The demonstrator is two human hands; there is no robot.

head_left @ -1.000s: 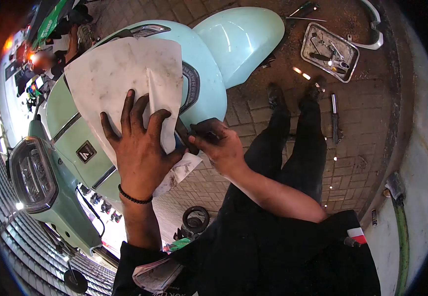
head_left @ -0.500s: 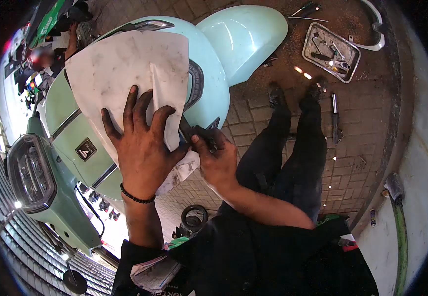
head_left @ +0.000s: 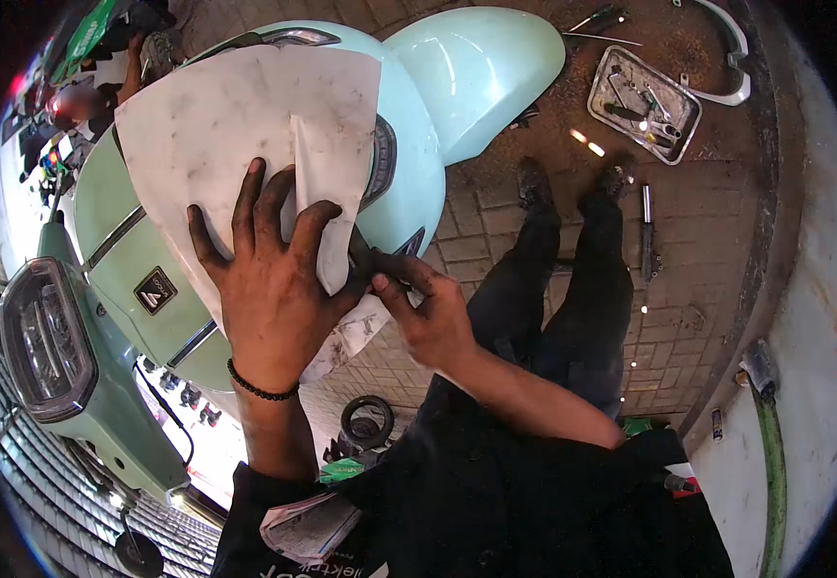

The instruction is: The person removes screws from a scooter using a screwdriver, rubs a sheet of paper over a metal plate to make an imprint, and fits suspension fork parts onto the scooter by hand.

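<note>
A smudged white sheet point(head_left: 235, 116) lies over the front of a pale green scooter point(head_left: 115, 217). My left hand point(head_left: 274, 265), with a dark beaded bracelet on its wrist, presses flat on the sheet, its fingers spread. At the sheet's right edge my right hand point(head_left: 433, 318) is closed, thumb against the fingers. A dark, narrow piece point(head_left: 361, 252) shows between the two hands, touching the right fingertips; its kind cannot be made out. Part of the sheet's lower end hangs down below the hands.
The scooter's front mudguard point(head_left: 481, 77) juts out at the top. A metal tray point(head_left: 683, 144) of tools and a pale curved part point(head_left: 731, 58) lie on the paved floor. A shock absorber point(head_left: 647, 231) lies beside my legs. Another person point(head_left: 81, 101) is at the upper left.
The view has shifted slightly. My left hand stays spread on the sheet. My right hand remains closed at the sheet's edge, its fingers slightly rearranged.
</note>
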